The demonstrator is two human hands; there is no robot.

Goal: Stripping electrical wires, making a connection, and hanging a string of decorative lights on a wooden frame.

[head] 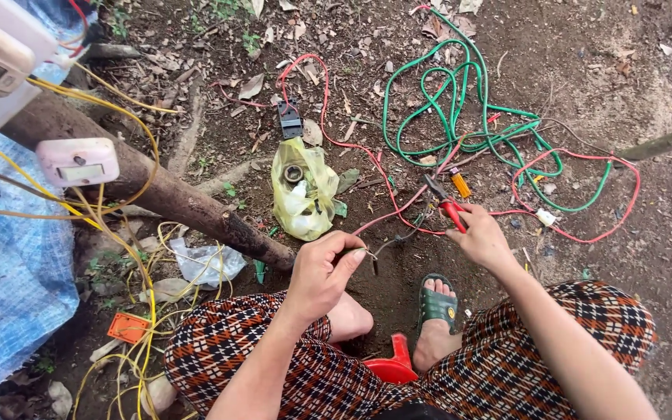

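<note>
Left hand [322, 274]: I see it pinching a thin dark wire [398, 237], bare at its tip.
Right hand [480, 237]: closed around red-handled pliers [445, 201].

- A yellow plastic bag [303, 194], crumpled and lumpy, lies on the bare ground near the middle, just beside the lower end of the log [165, 190].
- A clear, crinkled plastic wrapper [205, 263] lies below the log, among yellow wires [130, 257].
- A small flat orange rectangle [128, 327], perhaps a packet, lies on the ground toward the lower left edge.
</note>
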